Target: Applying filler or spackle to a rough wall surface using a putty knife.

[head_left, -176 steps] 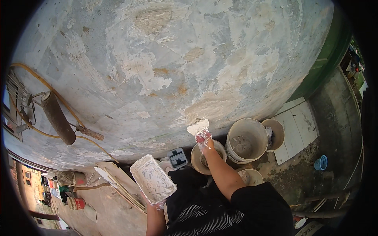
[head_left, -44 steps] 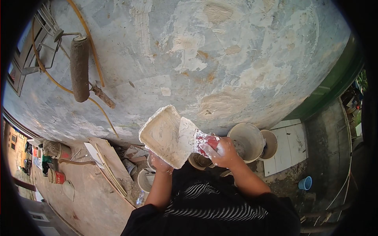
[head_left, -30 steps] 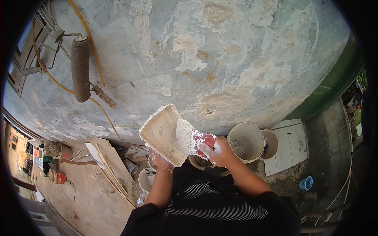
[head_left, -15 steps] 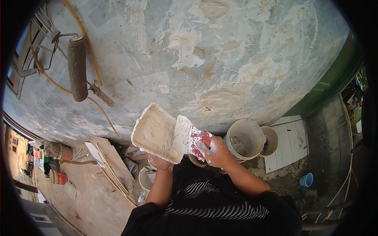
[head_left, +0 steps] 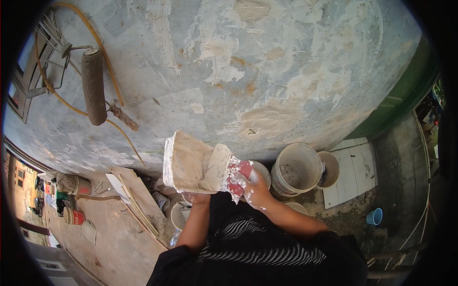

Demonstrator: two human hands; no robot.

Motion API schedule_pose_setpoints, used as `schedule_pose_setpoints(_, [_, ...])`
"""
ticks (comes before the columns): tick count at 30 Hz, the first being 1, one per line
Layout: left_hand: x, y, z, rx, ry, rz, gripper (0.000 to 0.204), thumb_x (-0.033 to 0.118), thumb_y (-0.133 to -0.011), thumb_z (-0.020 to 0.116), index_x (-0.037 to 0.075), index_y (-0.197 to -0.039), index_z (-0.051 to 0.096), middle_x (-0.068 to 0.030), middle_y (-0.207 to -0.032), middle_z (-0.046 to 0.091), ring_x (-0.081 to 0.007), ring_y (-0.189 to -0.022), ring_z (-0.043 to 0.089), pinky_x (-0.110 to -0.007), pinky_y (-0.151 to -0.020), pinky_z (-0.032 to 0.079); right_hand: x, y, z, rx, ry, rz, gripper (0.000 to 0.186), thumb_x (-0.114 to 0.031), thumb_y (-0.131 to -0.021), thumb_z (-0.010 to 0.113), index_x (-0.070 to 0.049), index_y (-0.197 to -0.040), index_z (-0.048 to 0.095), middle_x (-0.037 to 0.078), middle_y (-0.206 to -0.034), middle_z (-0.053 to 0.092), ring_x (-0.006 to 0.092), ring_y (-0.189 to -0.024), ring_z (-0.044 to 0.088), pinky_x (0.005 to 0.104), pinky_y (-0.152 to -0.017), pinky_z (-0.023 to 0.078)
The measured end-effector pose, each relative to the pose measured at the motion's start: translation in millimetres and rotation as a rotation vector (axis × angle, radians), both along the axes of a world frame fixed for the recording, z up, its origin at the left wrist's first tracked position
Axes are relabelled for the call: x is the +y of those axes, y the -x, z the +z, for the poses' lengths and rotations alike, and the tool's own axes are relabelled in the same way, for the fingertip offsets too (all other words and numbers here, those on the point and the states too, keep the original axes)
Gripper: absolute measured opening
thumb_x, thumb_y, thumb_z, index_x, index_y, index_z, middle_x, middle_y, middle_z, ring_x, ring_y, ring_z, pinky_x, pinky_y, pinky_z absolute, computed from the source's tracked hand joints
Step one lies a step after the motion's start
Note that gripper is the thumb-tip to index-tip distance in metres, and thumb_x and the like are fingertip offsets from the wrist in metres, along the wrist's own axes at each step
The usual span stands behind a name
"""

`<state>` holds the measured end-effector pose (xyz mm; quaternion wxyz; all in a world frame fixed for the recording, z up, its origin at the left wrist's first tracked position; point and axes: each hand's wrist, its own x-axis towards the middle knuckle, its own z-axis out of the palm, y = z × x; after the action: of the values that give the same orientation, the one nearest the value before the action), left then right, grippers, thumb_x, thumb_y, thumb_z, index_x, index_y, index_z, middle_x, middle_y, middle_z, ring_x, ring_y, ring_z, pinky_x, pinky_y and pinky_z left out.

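Note:
My left hand (head_left: 196,198) is wrapped under a square plastic tub (head_left: 188,159) smeared with pale putty, its fingers mostly hidden below it. The tub is tilted, with its open side showing. In my right hand (head_left: 257,191) is a putty knife (head_left: 242,170) with a red handle, thickly coated in white putty. Its broad, putty-covered blade lies against the tub's right side and reaches partly inside. White smears mark the fingers of my right hand.
A patched grey-white wall (head_left: 229,86) rises ahead. At upper left hangs a paint roller (head_left: 94,88) by a yellow hose (head_left: 102,43). Buckets (head_left: 296,167) stand at the wall's foot; boards (head_left: 136,200) lie left, and a blue basket (head_left: 374,217) sits at right.
The tub has tipped, so its white outer left side now shows. The knife has shifted slightly down, its blade still at the tub's right side.

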<state>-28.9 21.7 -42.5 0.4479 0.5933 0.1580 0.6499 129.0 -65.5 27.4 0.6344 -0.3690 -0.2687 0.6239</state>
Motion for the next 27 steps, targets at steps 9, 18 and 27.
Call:
schedule_pose_setpoints(9, [4.0,6.2,-30.4,-0.102,0.115,-0.177,0.074,0.058,-0.087,0.033,0.014,-0.142,0.015,-0.0122,-0.145,0.02,-0.0334,-0.131,0.026,-0.052,-0.106,0.024,0.0,10.8,-7.6,0.341,0.105,-0.04,0.022,-0.009,-0.092,0.047,0.0,-0.112,0.05,0.006,-0.095,0.059,0.0143,-0.081,0.06,0.0266,-0.061,0.049])
schedule_pose_setpoints(18, [12.8,17.2,-67.4,-0.414,0.372,-0.378,0.076,0.06,-0.085,0.035,0.014,-0.143,0.014,-0.0113,-0.146,0.019,-0.0328,-0.132,0.024,-0.052,-0.107,0.02,3.1,8.3,0.7,0.463,0.08,-0.023,0.023,-0.012,-0.091,0.05,-0.001,-0.111,0.052,0.005,-0.096,0.058,0.0135,-0.085,0.058,0.0251,-0.066,0.047])
schedule_pose_setpoints(27, [4.0,21.0,19.6,-0.885,0.645,-0.844,0.067,0.053,-0.088,0.035,0.012,-0.14,0.025,-0.0155,-0.143,0.027,-0.0398,-0.129,0.028,-0.062,-0.103,0.019,7.0,-39.0,-15.5,0.509,0.104,-0.216,0.029,-0.019,-0.083,0.059,-0.009,-0.109,0.052,0.001,-0.086,0.057,0.0133,-0.067,0.054,0.0263,-0.053,0.043])
